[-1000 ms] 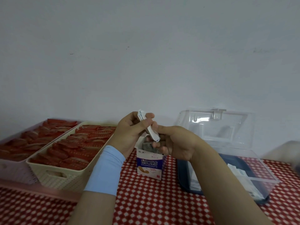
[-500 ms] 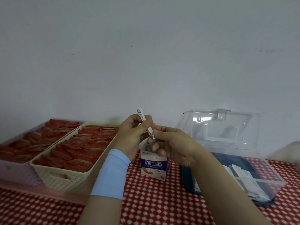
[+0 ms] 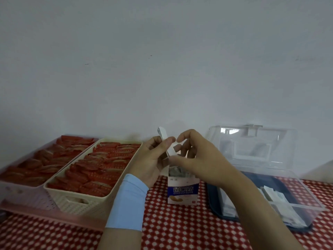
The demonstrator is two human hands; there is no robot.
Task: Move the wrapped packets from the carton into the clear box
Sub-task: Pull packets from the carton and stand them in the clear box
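Observation:
A small blue-and-white carton [image 3: 182,193] stands open on the checked cloth, with more wrapped packets [image 3: 176,171] showing in its top. Just above it, my left hand [image 3: 153,160] grips a thin stack of white wrapped packets [image 3: 163,134] between thumb and fingers, upper end sticking up. My right hand [image 3: 201,159] meets it from the right, fingers curled, with a fingertip and the thumb pinching the stack's lower end. The clear box [image 3: 306,197] sits to the right with its lid [image 3: 252,141] raised; several white packets [image 3: 273,194] lie inside on its dark blue floor.
Two baskets, one cream [image 3: 75,201] and one pink [image 3: 19,192], filled with red packets, stand to the left against the white wall. A red-and-white checked cloth [image 3: 180,228] covers the table in front of the carton.
The stack has stayed above the carton in my left hand. My right index finger has lifted off it and now arches above. The view has shifted slightly.

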